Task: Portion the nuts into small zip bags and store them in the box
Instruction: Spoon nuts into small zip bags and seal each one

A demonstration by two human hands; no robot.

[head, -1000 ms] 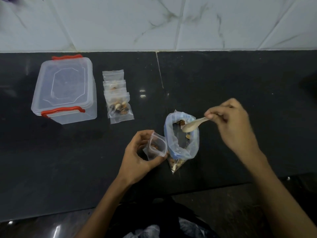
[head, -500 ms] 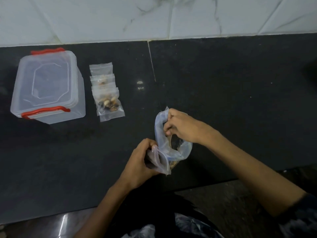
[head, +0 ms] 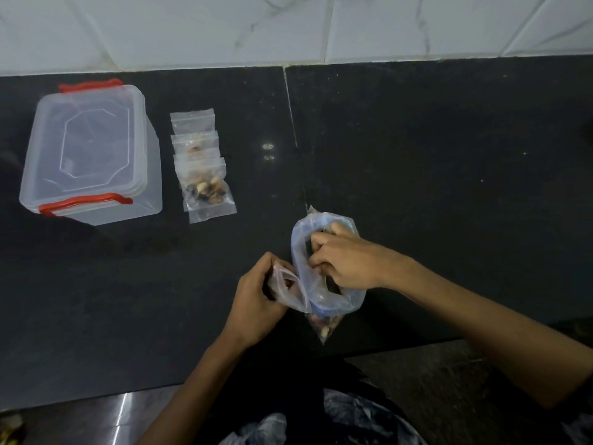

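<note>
The large clear bag of nuts stands open near the counter's front edge, with nuts showing at its bottom corner. My right hand reaches into its mouth with curled fingers; the spoon it held a moment ago is hidden under the hand. Just left of the big bag, my left hand pinches a small zip bag and holds its mouth open. Several small zip bags, some with nuts in them, lie in an overlapping row to the right of the lidded clear box with red clips.
The black stone counter runs back to a white tiled wall. Its front edge lies just below the hands. A crumpled plastic bag sits below the counter near my body.
My right hand, which held the spoon above the big bag, has gone down into the bag's mouth. The left hand has tilted the small bag against the big bag. The view has shifted.
</note>
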